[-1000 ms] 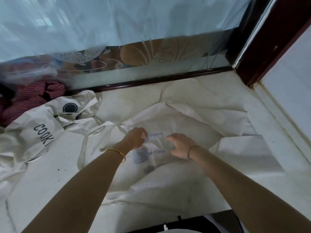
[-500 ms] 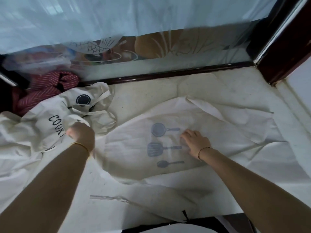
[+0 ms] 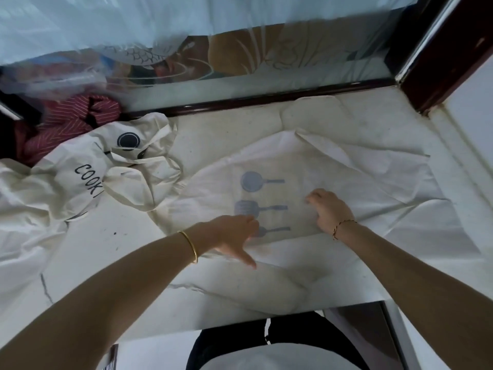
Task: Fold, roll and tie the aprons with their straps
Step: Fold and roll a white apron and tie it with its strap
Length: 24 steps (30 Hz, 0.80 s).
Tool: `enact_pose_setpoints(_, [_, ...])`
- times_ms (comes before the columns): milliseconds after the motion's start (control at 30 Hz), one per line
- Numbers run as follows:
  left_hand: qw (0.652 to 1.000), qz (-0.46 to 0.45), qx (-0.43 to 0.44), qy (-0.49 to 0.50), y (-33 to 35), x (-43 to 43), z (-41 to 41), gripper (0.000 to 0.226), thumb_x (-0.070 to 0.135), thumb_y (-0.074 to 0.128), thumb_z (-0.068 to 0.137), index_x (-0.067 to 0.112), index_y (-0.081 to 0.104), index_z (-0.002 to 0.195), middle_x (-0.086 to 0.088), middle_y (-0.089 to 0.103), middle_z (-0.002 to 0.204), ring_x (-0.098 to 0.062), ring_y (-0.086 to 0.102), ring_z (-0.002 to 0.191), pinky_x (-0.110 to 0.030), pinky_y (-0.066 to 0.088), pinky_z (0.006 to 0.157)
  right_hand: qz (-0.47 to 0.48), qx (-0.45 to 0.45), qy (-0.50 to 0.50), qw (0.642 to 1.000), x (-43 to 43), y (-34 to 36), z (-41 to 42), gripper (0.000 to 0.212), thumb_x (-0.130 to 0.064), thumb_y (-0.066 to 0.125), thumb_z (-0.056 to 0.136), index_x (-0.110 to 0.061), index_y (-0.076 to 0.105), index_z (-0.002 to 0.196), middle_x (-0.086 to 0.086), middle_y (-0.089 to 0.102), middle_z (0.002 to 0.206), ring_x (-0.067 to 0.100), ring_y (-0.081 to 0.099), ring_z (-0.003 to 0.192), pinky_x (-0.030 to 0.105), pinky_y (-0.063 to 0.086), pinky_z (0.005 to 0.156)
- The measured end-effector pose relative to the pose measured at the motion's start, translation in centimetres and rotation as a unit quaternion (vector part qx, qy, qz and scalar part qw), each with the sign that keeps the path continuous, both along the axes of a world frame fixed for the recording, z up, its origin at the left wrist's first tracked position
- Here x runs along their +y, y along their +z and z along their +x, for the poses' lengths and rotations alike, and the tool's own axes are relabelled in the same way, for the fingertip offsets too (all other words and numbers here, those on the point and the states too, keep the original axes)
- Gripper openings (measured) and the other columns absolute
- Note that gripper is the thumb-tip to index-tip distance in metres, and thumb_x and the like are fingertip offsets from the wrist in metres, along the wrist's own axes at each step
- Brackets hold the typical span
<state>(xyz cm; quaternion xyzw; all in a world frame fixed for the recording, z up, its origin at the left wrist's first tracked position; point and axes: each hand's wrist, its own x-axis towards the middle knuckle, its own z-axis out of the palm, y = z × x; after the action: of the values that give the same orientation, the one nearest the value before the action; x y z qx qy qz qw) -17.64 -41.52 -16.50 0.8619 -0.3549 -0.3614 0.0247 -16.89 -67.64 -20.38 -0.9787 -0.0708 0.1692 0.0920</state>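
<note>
Head view: I am pressing my left grip, fingers straight, on the thin, creased cream apron covering the surface, at the bottom of its pan print; my right grip is resting curled just right of the print, hold unclear.

Both forearms stretched forward, left grip flat, thumb splayed, right grip knuckles up, fingers bent — hold unclear

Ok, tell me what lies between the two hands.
In the head view, only the apron: its faint blue spatula print and the utensil print below lie between left hand and right hand.
</note>
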Motion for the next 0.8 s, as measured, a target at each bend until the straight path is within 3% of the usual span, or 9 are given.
enact_pose_setpoints(100, [0.991, 0.059, -0.072, -0.095, -2.1, -1.2, -1.1, 0.080, 0.043, 0.072, 0.073, 0.012, 0.030, 0.135, -0.003, 0.041, 0.122, -0.021, 0.047, 0.106, -0.032, 0.044, 0.078, -0.039, -0.007, -0.010, 0.999, -2.0, 0.6, -1.6, 0.051, 0.009, 0.046, 0.083, -0.017, 0.049, 0.127, 0.003, 0.047, 0.129, 0.024, 0.046, 0.114, 0.032, 0.041, 0.090])
enact_pose_setpoints(233, [0.998, 0.011, -0.054, 0.002, -3.1, -1.5, -0.7, 0.044, 0.006, 0.050, 0.085, 0.017, 0.040, 0.127, -0.005, 0.054, 0.115, -0.025, 0.057, 0.098, -0.034, 0.049, 0.075, -0.121, 0.047, 0.024, 0.991, -5.1, 0.9, -3.3, 0.053, 0.003, 0.042, 0.085, -0.025, 0.042, 0.130, 0.001, 0.046, 0.129, 0.023, 0.047, 0.113, 0.034, 0.039, 0.093])
enact_pose_setpoints(333, [0.994, -0.007, -0.043, 0.103, -2.5, -1.6, 0.6, 0.019, 0.006, 0.041, 0.091, 0.013, 0.052, 0.105, -0.008, 0.059, 0.111, -0.023, 0.055, 0.092, -0.028, 0.042, 0.075, -0.152, 0.079, 0.053, 0.984, -6.9, 0.5, -4.0, 0.067, -0.007, 0.054, 0.081, -0.033, 0.028, 0.136, -0.001, 0.035, 0.135, 0.022, 0.043, 0.118, 0.037, 0.037, 0.096])
enact_pose_setpoints(467, [0.978, 0.001, -0.074, 0.193, -2.6, -0.9, 2.2, 0.029, 0.016, 0.041, 0.097, 0.004, 0.059, 0.116, -0.016, 0.061, 0.119, -0.032, 0.057, 0.108, -0.033, 0.043, 0.088, -0.138, 0.124, 0.100, 0.978, -8.1, 0.8, -3.9, 0.095, -0.043, 0.075, 0.066, -0.032, 0.019, 0.141, -0.004, 0.020, 0.145, 0.022, 0.033, 0.128, 0.038, 0.037, 0.102])
enact_pose_setpoints(567, [0.961, -0.004, -0.027, 0.276, -2.7, -0.3, 3.0, 0.031, 0.019, 0.036, 0.100, 0.003, 0.058, 0.115, -0.015, 0.058, 0.122, -0.030, 0.053, 0.113, -0.030, 0.038, 0.089, -0.157, 0.156, 0.119, 0.968, -8.5, 1.7, -3.1, 0.088, -0.049, 0.072, 0.068, -0.027, 0.027, 0.140, -0.007, 0.015, 0.149, 0.022, 0.028, 0.133, 0.037, 0.036, 0.103])
enact_pose_setpoints(667, [0.937, 0.001, 0.062, 0.343, -2.6, -0.2, 3.4, 0.021, 0.023, 0.035, 0.101, 0.011, 0.052, 0.106, -0.008, 0.051, 0.109, -0.023, 0.048, 0.099, -0.025, 0.031, 0.080, -0.169, 0.102, 0.138, 0.971, -8.2, 2.3, -1.9, 0.036, -0.031, 0.056, 0.088, -0.019, 0.050, 0.121, -0.001, 0.039, 0.139, 0.021, 0.047, 0.118, 0.031, 0.043, 0.091])
enact_pose_setpoints(700, [0.931, 0.029, 0.116, 0.344, -2.7, -0.1, 3.4, 0.022, 0.024, 0.036, 0.101, 0.011, 0.052, 0.108, -0.005, 0.052, 0.105, -0.020, 0.049, 0.095, -0.025, 0.034, 0.079, -0.155, 0.098, 0.133, 0.974, -8.0, 2.7, -1.4, 0.028, -0.026, 0.051, 0.091, -0.016, 0.055, 0.117, 0.001, 0.047, 0.133, 0.021, 0.050, 0.113, 0.028, 0.043, 0.088])
enact_pose_setpoints(800, [0.880, 0.143, 0.303, 0.336, -2.8, 0.4, 2.9, 0.029, 0.023, 0.046, 0.097, 0.004, 0.058, 0.115, -0.009, 0.066, 0.100, -0.022, 0.063, 0.089, -0.029, 0.053, 0.076, -0.121, 0.212, 0.092, 0.965, -6.9, 4.9, 0.3, 0.027, -0.019, 0.045, 0.094, -0.007, 0.060, 0.114, 0.001, 0.058, 0.118, 0.018, 0.054, 0.103, 0.018, 0.038, 0.072])
